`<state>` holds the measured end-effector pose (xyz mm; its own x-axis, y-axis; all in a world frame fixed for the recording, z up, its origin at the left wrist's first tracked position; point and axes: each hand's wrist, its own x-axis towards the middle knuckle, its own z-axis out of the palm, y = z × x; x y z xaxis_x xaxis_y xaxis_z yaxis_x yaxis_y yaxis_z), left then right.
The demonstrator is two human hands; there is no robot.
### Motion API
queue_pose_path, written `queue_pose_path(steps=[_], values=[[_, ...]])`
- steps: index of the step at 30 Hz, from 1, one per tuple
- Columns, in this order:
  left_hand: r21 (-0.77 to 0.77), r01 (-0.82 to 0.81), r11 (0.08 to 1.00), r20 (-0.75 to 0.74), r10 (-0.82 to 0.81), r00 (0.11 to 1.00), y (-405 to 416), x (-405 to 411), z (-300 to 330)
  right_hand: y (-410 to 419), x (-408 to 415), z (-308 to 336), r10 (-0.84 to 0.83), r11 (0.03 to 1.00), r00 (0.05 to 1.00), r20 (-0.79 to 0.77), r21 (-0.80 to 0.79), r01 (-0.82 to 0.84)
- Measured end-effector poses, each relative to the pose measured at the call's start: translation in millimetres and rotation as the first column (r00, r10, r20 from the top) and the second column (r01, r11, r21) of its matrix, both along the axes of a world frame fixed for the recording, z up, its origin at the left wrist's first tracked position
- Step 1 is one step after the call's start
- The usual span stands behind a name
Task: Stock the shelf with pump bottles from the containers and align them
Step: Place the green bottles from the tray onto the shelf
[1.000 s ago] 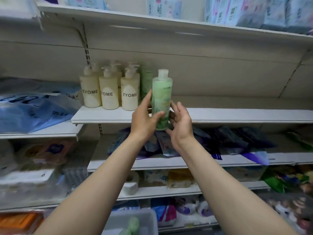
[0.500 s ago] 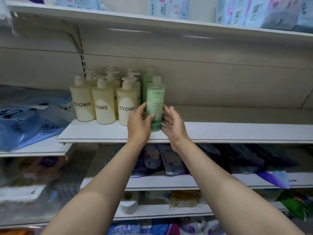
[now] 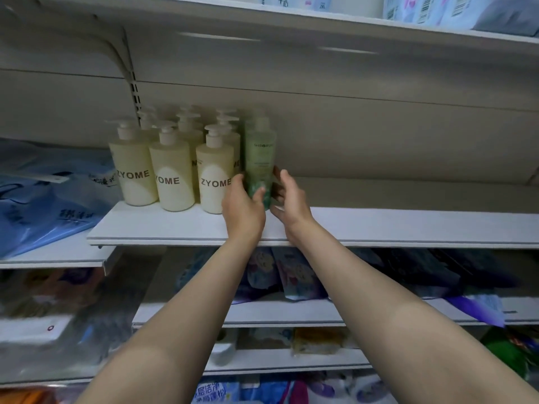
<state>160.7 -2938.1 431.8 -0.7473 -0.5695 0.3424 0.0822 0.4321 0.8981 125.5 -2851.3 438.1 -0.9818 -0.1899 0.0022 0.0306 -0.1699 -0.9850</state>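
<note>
A green bottle (image 3: pixel 259 158) with a pale cap stands upright on the white shelf (image 3: pixel 379 225), just right of the cream ZYOME pump bottles (image 3: pixel 215 176). My left hand (image 3: pixel 242 205) grips its lower part, thumb across the front. My right hand (image 3: pixel 291 196) touches the bottle's right side with fingers spread and nearly straight. Several cream pump bottles stand in rows behind the front three.
Blue plastic bags (image 3: pixel 43 193) lie on the lower shelf to the left. Packaged goods fill the shelves below (image 3: pixel 291 275) and the top shelf (image 3: pixel 437 10). The white shelf runs bare to the right of the green bottle.
The green bottle went from held in the air in front of the shelf to standing on it beside the cream bottles, pushed further back. Both hands followed it in.
</note>
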Motion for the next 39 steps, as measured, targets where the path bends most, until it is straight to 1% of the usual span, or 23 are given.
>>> queue_pose_path(steps=[5, 9, 11, 13, 16, 18, 19, 21, 23, 26, 29, 31, 33, 35, 37, 39], values=[[0.026, 0.094, 0.995, 0.025, -0.095, 0.995, -1, 15, -2, 1, 14, 3, 0.002, 0.996, 0.999, -0.054, 0.094, 0.003], [0.095, 0.105, 0.990, 0.009, -0.107, 0.994, -1, 36, -6, 3, 34, -3, -0.012, 0.984, 0.994, -0.107, 0.175, 0.031], [0.144, 0.104, 0.984, -0.020, -0.102, 0.995, 2, 50, -7, 4, 51, -5, -0.050, 0.984, 0.991, -0.120, 0.161, 0.069], [0.197, 0.103, 0.975, -0.093, -0.086, 0.992, 5, 68, -12, 7, 73, -7, -0.101, 0.983, 0.980, -0.171, 0.132, 0.125], [0.243, 0.081, 0.967, -0.153, -0.045, 0.987, 7, 100, -40, 13, 108, -22, -0.175, 0.973, 0.955, -0.239, 0.107, 0.205], [0.264, 0.080, 0.961, -0.140, -0.044, 0.989, 7, 122, -75, 19, 130, -44, -0.190, 0.969, 0.953, -0.237, 0.112, 0.221], [0.265, 0.077, 0.961, -0.108, -0.050, 0.993, 7, 134, -95, 21, 139, -59, -0.187, 0.968, 0.958, -0.220, 0.124, 0.217], [0.262, 0.066, 0.963, -0.004, -0.067, 0.998, 5, 158, -139, 25, 156, -94, -0.166, 0.966, 0.976, -0.139, 0.177, 0.189], [0.268, 0.072, 0.961, 0.113, -0.105, 0.988, 4, 183, -183, 30, 172, -131, -0.144, 0.954, 0.989, -0.024, 0.262, 0.145], [0.296, 0.067, 0.953, 0.295, -0.158, 0.942, 2, 227, -243, 37, 196, -190, -0.083, 0.926, 0.972, 0.218, 0.377, -0.006], [0.323, 0.099, 0.941, 0.445, -0.244, 0.862, 5, 274, -291, 49, 225, -249, -0.032, 0.875, 0.883, 0.468, 0.440, -0.201], [0.330, 0.155, 0.931, 0.536, -0.319, 0.782, 11, 303, -317, 57, 243, -285, -0.034, 0.843, 0.818, 0.574, 0.455, -0.285], [0.360, 0.193, 0.913, 0.597, -0.384, 0.705, 16, 326, -338, 65, 259, -316, -0.046, 0.821, 0.754, 0.656, 0.455, -0.345], [0.352, 0.241, 0.905, 0.652, -0.422, 0.630, 19, 343, -356, 73, 275, -342, -0.028, 0.814, 0.697, 0.717, 0.421, -0.400], [0.334, 0.292, 0.896, 0.698, -0.443, 0.563, 21, 354, -370, 81, 290, -361, -0.047, 0.818, 0.647, 0.761, 0.401, -0.412], [0.283, 0.356, 0.891, 0.740, -0.439, 0.510, 21, 358, -381, 89, 301, -378, -0.089, 0.825, 0.610, 0.787, 0.402, -0.398]])
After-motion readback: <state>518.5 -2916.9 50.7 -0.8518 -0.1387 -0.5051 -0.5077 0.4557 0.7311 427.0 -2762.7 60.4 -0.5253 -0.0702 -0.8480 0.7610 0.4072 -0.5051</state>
